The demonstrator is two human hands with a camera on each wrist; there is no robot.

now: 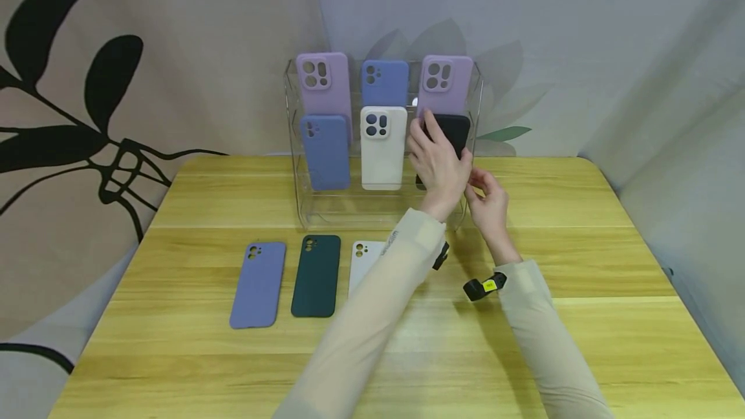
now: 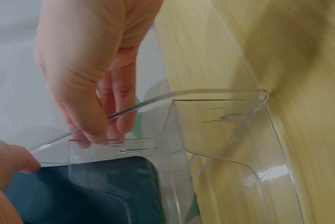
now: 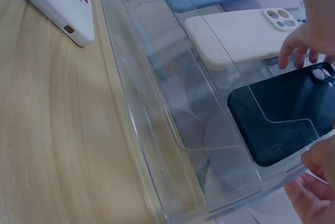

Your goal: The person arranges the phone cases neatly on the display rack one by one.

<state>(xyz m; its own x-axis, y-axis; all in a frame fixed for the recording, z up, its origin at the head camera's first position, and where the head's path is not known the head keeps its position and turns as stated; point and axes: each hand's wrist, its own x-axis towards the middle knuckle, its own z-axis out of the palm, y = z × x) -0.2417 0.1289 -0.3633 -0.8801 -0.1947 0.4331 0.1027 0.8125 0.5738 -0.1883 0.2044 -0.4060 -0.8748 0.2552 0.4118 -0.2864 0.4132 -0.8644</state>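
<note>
Gripping the dark case (image 1: 456, 128) by its sides, the left hand (image 1: 438, 163) is at the front right of the clear rack (image 1: 372, 220) in the head view; the right hand (image 1: 489, 204) pinches the rack's right wall. Left wrist: the left thumb touches the case inside that wall. Right wrist: the case stands in the rack between both hands, beside the white case (image 3: 235, 38).

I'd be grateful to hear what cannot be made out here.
Head: lower end of the white rectangular phone case on the table, covered by the cream fabric sleeve.
Head: much of the dark rectangular phone case, behind the left hand.
Left wrist: most of that hand, cut off by the left edge.
</note>
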